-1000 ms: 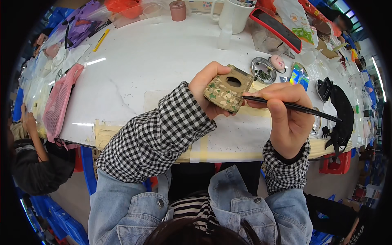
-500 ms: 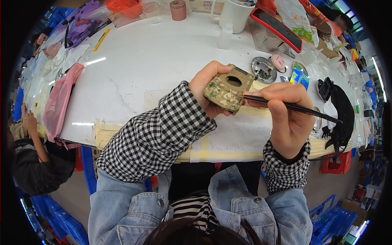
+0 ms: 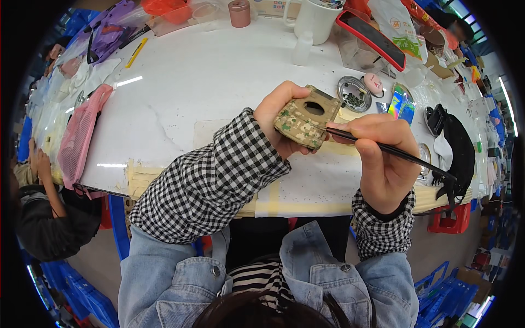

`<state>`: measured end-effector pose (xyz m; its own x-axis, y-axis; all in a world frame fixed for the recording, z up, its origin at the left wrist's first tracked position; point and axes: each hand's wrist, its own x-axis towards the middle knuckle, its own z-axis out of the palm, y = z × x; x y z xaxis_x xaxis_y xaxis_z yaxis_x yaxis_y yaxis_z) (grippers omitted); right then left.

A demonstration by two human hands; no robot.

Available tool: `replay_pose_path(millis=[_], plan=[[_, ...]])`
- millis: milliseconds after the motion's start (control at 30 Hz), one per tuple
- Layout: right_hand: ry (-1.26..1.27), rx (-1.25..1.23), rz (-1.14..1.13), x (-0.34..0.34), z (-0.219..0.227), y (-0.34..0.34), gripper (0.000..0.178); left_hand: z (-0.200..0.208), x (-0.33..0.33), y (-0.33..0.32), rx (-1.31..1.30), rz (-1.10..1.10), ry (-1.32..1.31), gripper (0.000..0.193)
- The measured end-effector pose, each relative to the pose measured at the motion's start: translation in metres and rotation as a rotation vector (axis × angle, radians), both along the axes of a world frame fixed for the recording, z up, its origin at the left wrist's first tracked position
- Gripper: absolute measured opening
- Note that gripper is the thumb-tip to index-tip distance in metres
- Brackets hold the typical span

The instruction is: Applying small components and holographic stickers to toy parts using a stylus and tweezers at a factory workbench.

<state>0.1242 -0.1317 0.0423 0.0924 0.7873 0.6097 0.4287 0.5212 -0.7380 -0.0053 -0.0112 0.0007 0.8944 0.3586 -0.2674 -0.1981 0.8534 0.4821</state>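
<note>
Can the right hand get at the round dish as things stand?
Probably yes: the dish lies open just beyond the right hand, and nothing tall seems to stand between. That hand does hold a black tool, which may hamper grasping.

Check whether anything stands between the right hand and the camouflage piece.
Nothing visible blocks it: only the tool held by the right hand spans the gap to the camouflage piece. The left hand grips its left side, clear of the tool's tip.
</note>
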Motion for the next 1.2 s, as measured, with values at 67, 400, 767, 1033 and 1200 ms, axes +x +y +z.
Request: replay_pose_path(millis=[67,400,767,1033,1200], plan=[[0.004,-0.001,-0.002,0.001,0.000,0.000,0.010,0.001,0.001,-0.001,-0.008,0.004,0.004,0.041],[0.061,0.056,0.013,-0.001,-0.007,0.003,0.012,-0.013,0.001,0.005,-0.067,-0.061,-0.113,0.044],[-0.013,0.087,-0.007,-0.002,-0.007,0.004,0.013,-0.012,0.000,0.004,-0.060,-0.063,-0.133,0.045],[-0.021,0.080,-0.008,-0.002,-0.007,0.004,0.012,-0.009,0.000,0.003,-0.030,-0.033,-0.076,0.044],[-0.024,0.089,-0.008,-0.002,-0.007,0.004,0.013,-0.005,-0.001,0.002,-0.031,-0.030,-0.057,0.044]])
